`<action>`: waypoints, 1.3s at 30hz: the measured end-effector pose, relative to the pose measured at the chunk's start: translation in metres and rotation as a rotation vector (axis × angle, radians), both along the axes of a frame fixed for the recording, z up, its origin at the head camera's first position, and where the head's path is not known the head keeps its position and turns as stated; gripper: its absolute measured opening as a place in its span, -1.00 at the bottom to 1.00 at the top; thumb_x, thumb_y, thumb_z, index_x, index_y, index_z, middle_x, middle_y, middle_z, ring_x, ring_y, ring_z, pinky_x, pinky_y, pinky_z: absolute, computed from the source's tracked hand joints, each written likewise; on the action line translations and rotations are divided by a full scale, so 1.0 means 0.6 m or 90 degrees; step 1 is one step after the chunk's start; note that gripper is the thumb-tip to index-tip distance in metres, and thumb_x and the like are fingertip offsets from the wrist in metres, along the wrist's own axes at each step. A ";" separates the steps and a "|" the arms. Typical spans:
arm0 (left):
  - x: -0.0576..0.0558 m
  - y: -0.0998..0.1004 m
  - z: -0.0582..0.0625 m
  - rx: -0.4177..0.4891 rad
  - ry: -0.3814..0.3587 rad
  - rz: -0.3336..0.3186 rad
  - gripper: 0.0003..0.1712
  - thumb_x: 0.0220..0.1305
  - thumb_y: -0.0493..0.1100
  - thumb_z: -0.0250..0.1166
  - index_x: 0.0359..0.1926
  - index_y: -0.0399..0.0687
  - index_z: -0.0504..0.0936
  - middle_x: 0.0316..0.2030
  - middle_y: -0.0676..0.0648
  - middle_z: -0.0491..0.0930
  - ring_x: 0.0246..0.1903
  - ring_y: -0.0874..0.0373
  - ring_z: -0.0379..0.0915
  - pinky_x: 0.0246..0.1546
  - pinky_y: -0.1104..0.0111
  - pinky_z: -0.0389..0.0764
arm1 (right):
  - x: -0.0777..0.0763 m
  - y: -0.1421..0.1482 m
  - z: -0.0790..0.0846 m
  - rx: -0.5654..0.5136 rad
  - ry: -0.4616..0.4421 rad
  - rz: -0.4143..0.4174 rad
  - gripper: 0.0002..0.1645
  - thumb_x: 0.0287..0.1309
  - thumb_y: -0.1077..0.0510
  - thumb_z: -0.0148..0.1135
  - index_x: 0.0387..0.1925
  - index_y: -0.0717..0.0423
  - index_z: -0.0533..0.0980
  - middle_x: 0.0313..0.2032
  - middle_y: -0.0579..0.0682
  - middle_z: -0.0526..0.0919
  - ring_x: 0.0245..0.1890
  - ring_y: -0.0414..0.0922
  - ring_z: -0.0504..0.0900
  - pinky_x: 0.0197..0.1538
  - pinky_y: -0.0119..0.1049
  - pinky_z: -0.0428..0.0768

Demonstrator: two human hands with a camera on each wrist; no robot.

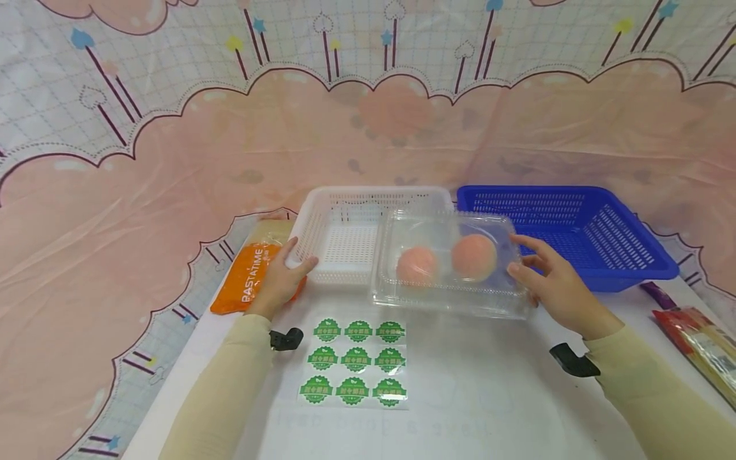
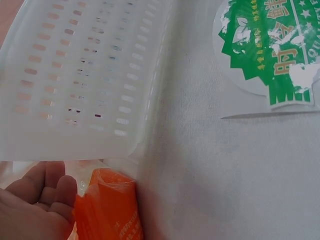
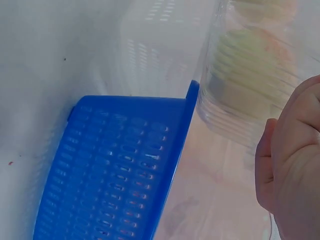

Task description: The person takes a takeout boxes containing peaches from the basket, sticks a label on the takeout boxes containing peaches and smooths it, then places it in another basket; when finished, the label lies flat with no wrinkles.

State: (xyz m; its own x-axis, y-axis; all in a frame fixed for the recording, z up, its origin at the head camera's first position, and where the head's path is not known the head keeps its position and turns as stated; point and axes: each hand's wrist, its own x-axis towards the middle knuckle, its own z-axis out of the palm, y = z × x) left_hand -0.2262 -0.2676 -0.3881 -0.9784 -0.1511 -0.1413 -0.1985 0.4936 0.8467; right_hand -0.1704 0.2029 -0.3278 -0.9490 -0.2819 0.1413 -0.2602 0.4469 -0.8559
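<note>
Clear container [image 1: 454, 299], two pink round fruits [image 1: 474, 257] inside, between hands: right hand [image 1: 554, 287] pinches its right end; left hand [image 1: 278, 281] well apart, gripping white basket [image 1: 336, 276] by its left end. Container's long axis runs roughly left-right, overlapping basket's right part in head view.

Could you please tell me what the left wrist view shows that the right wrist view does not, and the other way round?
Only the left wrist view shows the left hand, the orange bag and a green sticker, cut off by the frame edge.

Only the right wrist view shows the right hand, the blue basket and part of the clear container, with round fruits visible through the plastic.

Both show the white basket, faint and partial in the right wrist view, and the white table surface.
</note>
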 end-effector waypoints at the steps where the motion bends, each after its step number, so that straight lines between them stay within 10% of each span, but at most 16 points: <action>1: 0.000 0.000 -0.001 -0.004 0.001 0.000 0.07 0.26 0.38 0.26 0.61 0.28 -0.10 0.55 -0.18 -0.03 0.46 -0.23 -0.05 0.38 -0.23 0.03 | 0.003 0.002 0.000 0.002 0.002 0.002 -0.31 0.51 0.03 0.05 0.53 0.05 0.10 -0.01 0.27 0.46 -0.52 -0.07 0.42 -0.52 -0.28 0.49; 39: -0.003 0.002 -0.003 -0.018 -0.001 0.002 0.08 0.28 0.37 0.25 0.61 0.25 -0.10 0.56 -0.18 -0.08 0.48 -0.22 -0.12 0.39 -0.23 -0.01 | 0.096 0.085 -0.073 -0.011 -0.008 0.006 -0.38 0.49 0.28 0.00 0.49 0.14 0.13 -0.03 0.23 0.42 -0.49 -0.09 0.42 -0.60 -0.29 0.46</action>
State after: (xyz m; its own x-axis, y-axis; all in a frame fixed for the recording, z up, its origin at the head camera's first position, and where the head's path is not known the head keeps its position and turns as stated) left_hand -0.2282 -0.2663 -0.3897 -0.9775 -0.1583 -0.1390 -0.2020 0.5160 0.8324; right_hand -0.1126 0.2538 -0.3716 -0.9482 -0.2882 0.1337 -0.2529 0.4300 -0.8667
